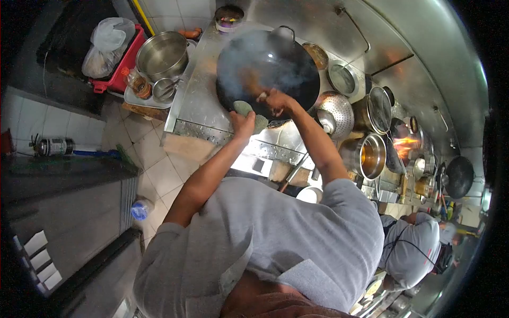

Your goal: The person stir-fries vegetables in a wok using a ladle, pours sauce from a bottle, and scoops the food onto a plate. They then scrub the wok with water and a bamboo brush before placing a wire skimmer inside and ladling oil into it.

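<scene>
Black and smoking, the wok [297, 74] lay ahead; the right hand [278, 100], nearer its middle, was closed on a blurred brown tool [251, 80] slanting forward-left, while the left hand [244, 124] clutched a green cloth [243, 108] at the near rim.

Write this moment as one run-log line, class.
left hand: gripping cloth; right hand: over wok, blurred brown object beside it; wok: hazy

At twelve o'clock, haze [233, 66] partly veils the wok [305, 79]; the brown thing [251, 81] by my right grip [278, 102] is blurred past naming. My left grip [243, 124] partly hides the cloth [260, 125].
</scene>
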### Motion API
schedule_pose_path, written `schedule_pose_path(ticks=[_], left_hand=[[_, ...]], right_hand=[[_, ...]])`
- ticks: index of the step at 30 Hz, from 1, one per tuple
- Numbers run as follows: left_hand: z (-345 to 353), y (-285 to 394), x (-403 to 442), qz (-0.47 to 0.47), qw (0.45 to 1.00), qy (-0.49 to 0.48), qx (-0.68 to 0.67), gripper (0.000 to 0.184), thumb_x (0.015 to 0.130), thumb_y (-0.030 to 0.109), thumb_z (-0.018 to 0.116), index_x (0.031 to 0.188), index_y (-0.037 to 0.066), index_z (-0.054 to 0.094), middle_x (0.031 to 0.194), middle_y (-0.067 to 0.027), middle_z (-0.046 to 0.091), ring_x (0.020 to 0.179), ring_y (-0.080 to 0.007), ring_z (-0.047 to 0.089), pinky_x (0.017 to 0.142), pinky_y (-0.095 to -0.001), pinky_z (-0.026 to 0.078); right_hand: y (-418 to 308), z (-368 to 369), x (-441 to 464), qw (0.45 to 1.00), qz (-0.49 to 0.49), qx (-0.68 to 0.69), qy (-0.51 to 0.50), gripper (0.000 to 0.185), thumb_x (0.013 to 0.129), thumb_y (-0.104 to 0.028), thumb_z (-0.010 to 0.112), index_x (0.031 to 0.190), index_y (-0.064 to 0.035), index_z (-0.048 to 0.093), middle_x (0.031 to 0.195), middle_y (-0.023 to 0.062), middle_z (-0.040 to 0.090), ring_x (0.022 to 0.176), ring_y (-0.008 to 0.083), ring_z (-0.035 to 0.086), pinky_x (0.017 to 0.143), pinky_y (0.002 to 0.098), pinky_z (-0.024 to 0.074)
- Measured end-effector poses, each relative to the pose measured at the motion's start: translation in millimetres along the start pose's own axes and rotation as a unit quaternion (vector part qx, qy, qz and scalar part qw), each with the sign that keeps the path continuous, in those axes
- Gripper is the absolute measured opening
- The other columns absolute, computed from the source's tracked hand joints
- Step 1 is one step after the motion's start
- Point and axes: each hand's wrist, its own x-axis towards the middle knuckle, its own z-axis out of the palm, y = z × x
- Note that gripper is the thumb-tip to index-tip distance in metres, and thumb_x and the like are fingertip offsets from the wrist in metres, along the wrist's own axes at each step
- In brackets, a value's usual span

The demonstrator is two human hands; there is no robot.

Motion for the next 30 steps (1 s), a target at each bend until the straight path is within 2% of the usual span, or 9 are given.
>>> schedule_pose_path(ticks=[4,7,13,16,18,21,25,28,30], left_hand=[[1.3,-11.6,3.8,0.017,1.000,0.000,0.018,0.085,0.082,0.031,0.067,0.136,-0.017,0.024,0.136,-0.0385,0.039,0.128,-0.0464,0.043,0.108,-0.0437,0.034],[1.2,0.8,-0.4,-0.026,0.999,-0.005,0.025,0.084,0.081,0.031,0.068,0.135,-0.018,0.026,0.133,-0.0384,0.042,0.126,-0.0465,0.045,0.107,-0.0440,0.036],[-1.3,4.8,-2.2,-0.041,0.998,-0.004,0.057,0.080,0.080,0.030,0.068,0.133,-0.015,0.029,0.131,-0.0396,0.044,0.123,-0.0476,0.048,0.105,-0.0456,0.038],[3.4,-10.0,6.7,0.017,0.997,0.027,0.071,0.074,0.081,0.031,0.067,0.131,-0.010,0.032,0.125,-0.0306,0.051,0.114,-0.0398,0.055,0.097,-0.0444,0.043],[4.9,-7.9,9.4,0.002,0.998,0.026,0.050,0.074,0.081,0.031,0.067,0.131,-0.010,0.032,0.125,-0.0307,0.051,0.113,-0.0396,0.055,0.097,-0.0441,0.044],[4.3,-25.3,12.9,-0.008,0.999,0.027,0.034,0.073,0.081,0.031,0.068,0.131,-0.009,0.032,0.123,-0.0301,0.052,0.112,-0.0381,0.056,0.095,-0.0431,0.045],[2.8,-5.3,2.5,-0.003,0.997,0.022,0.079,0.069,0.081,0.029,0.068,0.128,-0.007,0.032,0.121,-0.0267,0.053,0.109,-0.0345,0.057,0.091,-0.0415,0.047],[7.3,-22.7,13.3,-0.024,0.999,0.011,0.027,0.067,0.082,0.028,0.067,0.127,-0.006,0.032,0.121,-0.0264,0.052,0.109,-0.0352,0.057,0.090,-0.0423,0.048],[9.3,-28.4,16.9,-0.020,0.999,0.018,0.035,0.066,0.082,0.028,0.067,0.127,-0.006,0.032,0.122,-0.0268,0.052,0.109,-0.0357,0.057,0.089,-0.0429,0.049]], right_hand=[[-9.6,-30.7,-87.0,0.983,0.018,-0.174,-0.047,0.060,0.092,-0.044,0.059,0.146,-0.0213,0.042,0.100,0.0113,0.067,0.083,0.0222,0.068,0.064,0.0368,0.0552],[157.0,-151.0,6.1,0.841,0.002,-0.468,0.270,0.045,0.090,-0.044,0.056,0.073,-0.0039,0.070,0.080,0.0142,0.071,0.075,0.0330,0.071,0.070,0.0436,0.0571],[56.5,-126.4,-14.1,0.787,-0.020,-0.297,0.540,0.046,0.092,-0.042,0.050,0.083,-0.0012,0.069,0.079,0.0292,0.067,0.073,0.0369,0.071,0.065,0.0457,0.0577],[135.9,-53.2,82.1,0.973,-0.055,0.135,0.182,0.042,0.093,-0.033,0.054,0.128,-0.0095,0.060,0.093,0.0193,0.070,0.070,0.0332,0.071,0.063,0.0421,0.0589],[25.8,-13.1,6.1,0.998,0.043,-0.018,0.039,0.050,0.092,-0.033,0.058,0.137,-0.0131,0.052,0.092,0.0187,0.069,0.071,0.0283,0.070,0.061,0.0389,0.0599],[4.5,-9.1,-59.4,0.985,-0.104,-0.126,-0.062,0.053,0.090,-0.036,0.062,0.138,-0.0173,0.051,0.091,0.0113,0.070,0.068,0.0310,0.069,0.064,0.0436,0.0611],[142.3,-145.7,-21.9,0.841,-0.082,-0.529,0.075,0.026,0.089,-0.027,0.058,0.108,-0.0151,0.072,0.095,0.0159,0.071,0.092,0.0325,0.068,0.075,0.0404,0.0561],[117.1,-197.3,-23.6,0.777,0.045,-0.417,0.469,0.041,0.096,-0.040,0.048,0.095,-0.0066,0.072,0.078,0.0191,0.070,0.080,0.0374,0.070,0.072,0.0470,0.0561],[83.1,-164.6,-29.5,0.797,0.021,-0.366,0.480,0.046,0.095,-0.044,0.047,0.100,-0.0050,0.070,0.083,0.0206,0.070,0.082,0.0377,0.070,0.074,0.0476,0.0560]])
